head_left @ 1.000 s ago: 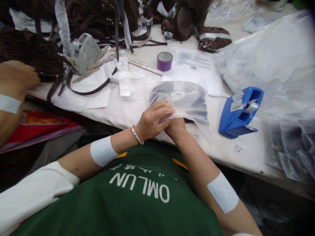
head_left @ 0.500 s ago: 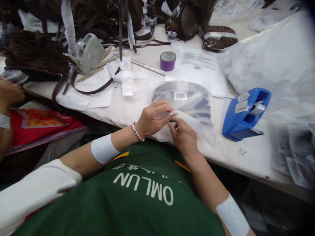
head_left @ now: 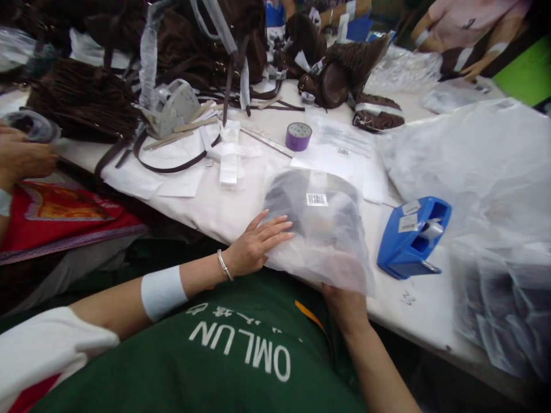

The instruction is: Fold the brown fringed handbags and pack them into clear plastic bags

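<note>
A translucent plastic bag with a dark item inside lies at the table's front edge, a barcode label on its upper part. My left hand rests on the bag's left side, fingers stretched out and a little apart. At the bag's near right edge, my right hand reaches under or into the plastic; its fingers show only dimly through it, so their pose is unclear. To the right of the bag stands a blue tape dispenser. Beyond it lies a purple tape roll beside printed paper sheets.
Dark brown bags and a grey tape dispenser fill the back left. Plastic bags cover the right side. Another person's hand is at the left edge; a person in pink is at the back right.
The pinched hands have separated. My left hand now lies flatter on the bag, and my right hand has gone behind the plastic, which has spread toward me. The view has tilted upward.
</note>
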Demonstrator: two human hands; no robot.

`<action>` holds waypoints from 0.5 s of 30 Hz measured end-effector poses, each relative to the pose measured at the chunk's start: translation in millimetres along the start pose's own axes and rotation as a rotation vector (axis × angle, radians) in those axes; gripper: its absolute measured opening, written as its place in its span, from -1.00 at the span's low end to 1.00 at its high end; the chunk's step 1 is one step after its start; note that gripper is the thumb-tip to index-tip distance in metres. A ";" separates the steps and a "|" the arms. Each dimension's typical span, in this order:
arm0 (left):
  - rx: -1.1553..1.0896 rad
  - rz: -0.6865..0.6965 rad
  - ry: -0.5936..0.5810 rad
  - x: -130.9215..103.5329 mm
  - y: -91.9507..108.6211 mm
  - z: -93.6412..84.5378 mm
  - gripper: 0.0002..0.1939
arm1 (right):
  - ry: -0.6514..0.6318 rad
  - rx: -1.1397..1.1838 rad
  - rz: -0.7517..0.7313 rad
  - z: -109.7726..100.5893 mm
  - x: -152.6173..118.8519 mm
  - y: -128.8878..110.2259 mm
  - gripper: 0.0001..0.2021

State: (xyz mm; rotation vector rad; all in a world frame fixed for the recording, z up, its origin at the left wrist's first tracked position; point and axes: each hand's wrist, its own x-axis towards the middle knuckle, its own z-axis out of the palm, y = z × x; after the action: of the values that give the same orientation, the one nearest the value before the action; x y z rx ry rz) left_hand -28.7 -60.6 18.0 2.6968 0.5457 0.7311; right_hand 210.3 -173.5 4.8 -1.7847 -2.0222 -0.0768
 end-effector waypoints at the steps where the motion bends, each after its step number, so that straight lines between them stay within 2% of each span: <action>1: 0.028 -0.017 -0.032 -6.1 -3.4 0.3 -0.29 | -0.013 -0.047 0.012 -5.5 -8.9 11.0 -0.66; 4: 0.080 0.002 -0.177 -20.2 -14.6 -4.3 -0.25 | -0.157 -0.133 0.046 -13.4 -33.8 27.1 -0.63; 8: 0.047 0.061 -0.414 -27.3 -34.2 -21.7 -0.29 | -0.419 -0.046 0.112 -29.3 -48.8 6.4 -0.62; 10: -0.034 0.122 -0.521 -27.2 -43.1 -28.7 -0.35 | -0.609 0.141 0.108 -51.2 -37.4 -12.4 -0.61; 12: -0.125 0.164 -0.585 -25.8 -49.1 -31.1 -0.37 | -0.817 0.425 0.022 -76.2 -11.3 -30.0 -0.63; 13: -0.163 0.166 -0.599 -24.7 -50.9 -30.7 -0.34 | -0.879 0.557 -0.040 -85.3 5.5 -36.9 -0.65; 14: -0.192 0.159 -0.602 -23.7 -52.0 -29.8 -0.30 | -0.859 0.641 -0.097 -89.5 23.4 -41.8 -0.66; 15: -0.209 0.148 -0.601 -23.1 -52.5 -28.7 -0.25 | -0.743 0.638 -0.128 -87.8 40.8 -44.0 -0.65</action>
State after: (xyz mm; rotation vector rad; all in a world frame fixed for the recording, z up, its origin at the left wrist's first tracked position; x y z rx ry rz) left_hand -77.2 -19.0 12.5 2.5864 0.1136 -0.0152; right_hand 190.4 -171.3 109.3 -1.3544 -2.2396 1.2100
